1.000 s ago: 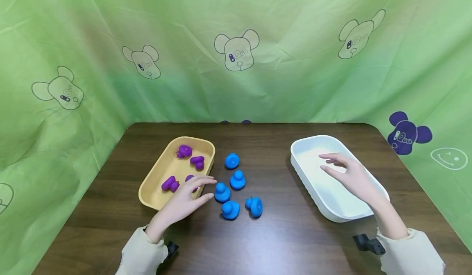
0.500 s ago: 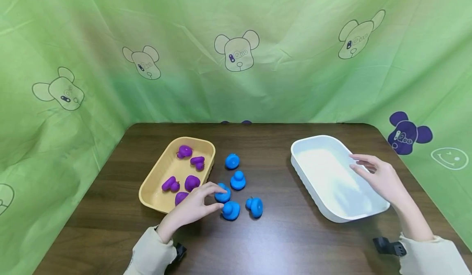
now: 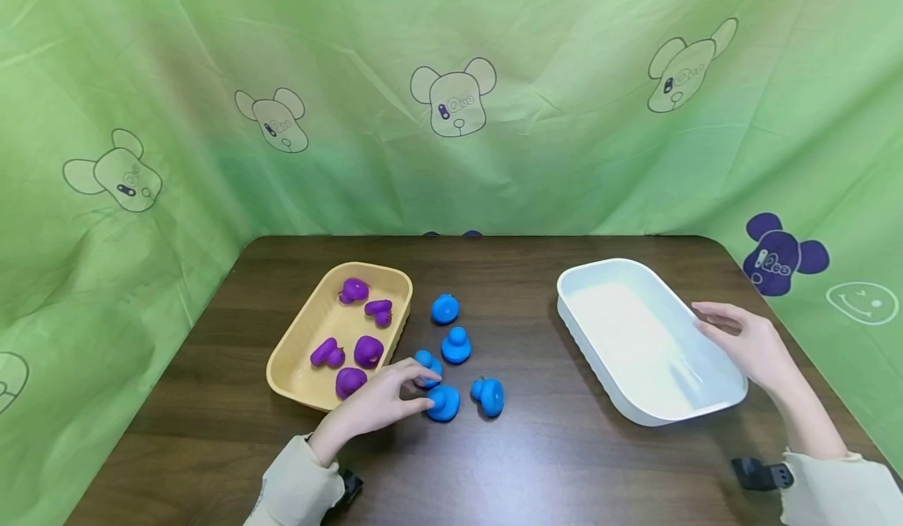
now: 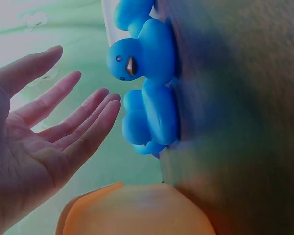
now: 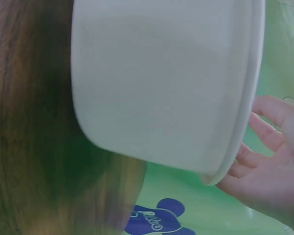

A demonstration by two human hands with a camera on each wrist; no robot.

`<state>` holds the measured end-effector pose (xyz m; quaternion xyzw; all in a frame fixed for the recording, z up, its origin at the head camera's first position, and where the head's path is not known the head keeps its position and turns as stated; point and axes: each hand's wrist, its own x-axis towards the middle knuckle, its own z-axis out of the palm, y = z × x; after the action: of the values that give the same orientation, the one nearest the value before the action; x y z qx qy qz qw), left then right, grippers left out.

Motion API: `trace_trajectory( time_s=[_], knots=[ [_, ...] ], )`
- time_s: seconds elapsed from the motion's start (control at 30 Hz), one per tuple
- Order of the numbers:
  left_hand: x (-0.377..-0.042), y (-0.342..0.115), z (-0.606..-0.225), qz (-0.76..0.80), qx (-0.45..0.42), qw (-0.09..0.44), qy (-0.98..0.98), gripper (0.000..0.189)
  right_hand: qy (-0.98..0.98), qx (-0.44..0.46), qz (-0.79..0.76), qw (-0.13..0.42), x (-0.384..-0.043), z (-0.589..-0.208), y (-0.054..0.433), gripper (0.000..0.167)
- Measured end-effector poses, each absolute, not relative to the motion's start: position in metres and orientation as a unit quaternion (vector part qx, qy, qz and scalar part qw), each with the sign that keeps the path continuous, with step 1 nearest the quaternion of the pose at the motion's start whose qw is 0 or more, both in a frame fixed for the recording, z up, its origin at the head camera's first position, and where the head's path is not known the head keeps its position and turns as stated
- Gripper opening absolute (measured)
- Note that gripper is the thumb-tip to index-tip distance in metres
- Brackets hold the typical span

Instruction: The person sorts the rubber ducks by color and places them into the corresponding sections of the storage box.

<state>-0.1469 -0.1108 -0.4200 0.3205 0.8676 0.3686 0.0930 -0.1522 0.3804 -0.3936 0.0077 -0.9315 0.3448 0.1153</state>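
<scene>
Several blue rubber ducks lie on the table in the head view. My left hand (image 3: 386, 397) hovers low over the nearest duck (image 3: 444, 403), thumb and fingers spread around its near side. In the left wrist view the fingers (image 4: 96, 117) are loosely extended, with a gap between them and the duck (image 4: 157, 51) whose beak faces the camera. Another duck (image 4: 159, 115) sits right beside it. At the right, my right hand (image 3: 749, 346) is at the far-right rim of the white tray (image 3: 574, 314), its fingers relaxed and holding nothing.
A yellow tray (image 3: 282, 365) at the left contains several purple rubber ducks, among them one duck (image 3: 350, 382) near my left wrist. More blue ducks, one lying on its side (image 3: 488, 397), are between the trays. A green printed cloth (image 3: 451, 181) hangs behind the table (image 3: 522, 479).
My left hand has moved right and nearer, from the yellow tray's edge to the blue ducks. My right hand has drawn rightward from above the white tray to its rim.
</scene>
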Motion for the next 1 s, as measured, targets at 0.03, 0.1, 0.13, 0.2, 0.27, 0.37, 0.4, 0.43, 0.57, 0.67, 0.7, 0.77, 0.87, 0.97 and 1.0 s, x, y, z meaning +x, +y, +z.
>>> trace_trajectory(
  time_s=[0.03,0.1,0.13,0.2,0.27,0.37,0.4,0.43,0.57,0.67,0.7,0.77,0.87,0.97,1.0],
  knots=[
    [-0.147,-0.11,-0.421,0.368,0.321,0.094,0.868,0.032,-0.933,0.006,0.342,0.113,-0.153,-0.394,0.381,0.042],
    [-0.148,-0.11,-0.423,0.366,0.326,0.092,0.867,0.031,-0.936,0.004,0.336,0.106,-0.153,-0.395,0.383,0.043],
    [-0.148,-0.109,-0.424,0.366,0.328,0.093,0.866,0.03,-0.937,0.004,0.335,0.103,-0.154,-0.396,0.383,0.043],
    [-0.149,-0.109,-0.426,0.37,0.332,0.097,0.862,0.03,-0.936,0.006,0.337,0.099,-0.154,-0.397,0.385,0.043],
    [-0.15,-0.108,-0.428,0.375,0.335,0.102,0.859,0.029,-0.935,0.009,0.342,0.093,-0.154,-0.399,0.386,0.044],
    [-0.15,-0.107,-0.43,0.379,0.334,0.111,0.856,0.029,-0.932,0.012,0.352,0.086,-0.154,-0.401,0.389,0.044],
    [-0.151,-0.107,-0.43,0.379,0.334,0.114,0.855,0.029,-0.932,0.013,0.353,0.083,-0.154,-0.401,0.389,0.044],
    [-0.151,-0.106,-0.431,0.379,0.335,0.116,0.855,0.029,-0.932,0.013,0.354,0.081,-0.153,-0.402,0.39,0.043],
    [-0.152,-0.106,-0.432,0.374,0.338,0.12,0.856,0.029,-0.93,0.018,0.36,0.074,-0.153,-0.404,0.391,0.041],
    [-0.152,-0.106,-0.433,0.372,0.338,0.12,0.856,0.028,-0.93,0.02,0.361,0.072,-0.154,-0.406,0.392,0.039],
    [-0.153,-0.106,-0.433,0.371,0.337,0.121,0.857,0.027,-0.93,0.02,0.36,0.071,-0.155,-0.406,0.392,0.039],
    [-0.153,-0.105,-0.434,0.37,0.334,0.122,0.858,0.026,-0.934,0.017,0.351,0.07,-0.155,-0.407,0.392,0.037],
    [-0.153,-0.105,-0.435,0.366,0.333,0.122,0.86,0.025,-0.939,0.016,0.336,0.07,-0.155,-0.408,0.392,0.033],
    [-0.152,-0.104,-0.435,0.361,0.333,0.119,0.863,0.024,-0.943,0.016,0.324,0.07,-0.155,-0.409,0.392,0.03],
    [-0.152,-0.104,-0.435,0.359,0.334,0.118,0.863,0.024,-0.944,0.015,0.322,0.07,-0.155,-0.409,0.392,0.03]
  ],
)
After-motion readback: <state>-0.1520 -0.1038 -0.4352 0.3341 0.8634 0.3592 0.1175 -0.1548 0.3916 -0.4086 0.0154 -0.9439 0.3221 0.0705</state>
